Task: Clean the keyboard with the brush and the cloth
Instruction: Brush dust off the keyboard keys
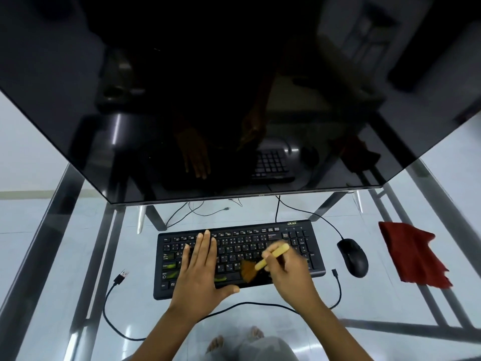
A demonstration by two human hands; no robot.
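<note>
Right hand (289, 269) is closed in a pencil-like grip around the yellow handle of the brush (263, 259), whose brown bristles rest on the lower middle keys of the keyboard (296, 246). Left hand (199, 267) lies flat and spread on the left half of the keys, holding nothing, apparently pinning the board in place.

The brush looks light, with a stiff handle and soft, splaying bristles; the mid-handle grip seems right for short flicking strokes. The keyboard appears to be a thin, rigid plastic slab, light enough to skate on a smooth top, so steadying it by the palm or the frame edge makes sense. Its keys would give under pressure, so light strokes are safer. The cloth (413, 254), red and rumpled, lies well apart to the right on the bench (52, 282), beyond the mouse (354, 256). It looks limp and thin, best pinched at a corner or bunched in the fingers.

Counted: one keyboard, one brush, one cloth, two hands. Around them: one black mouse just right of the keyboard, one dark monitor (104, 113) overhanging the far side, and a black cable (109, 303) looping along the near edge with a loose plug at each end. The bench top is glass, so the floor and the person's feet show through.
</note>
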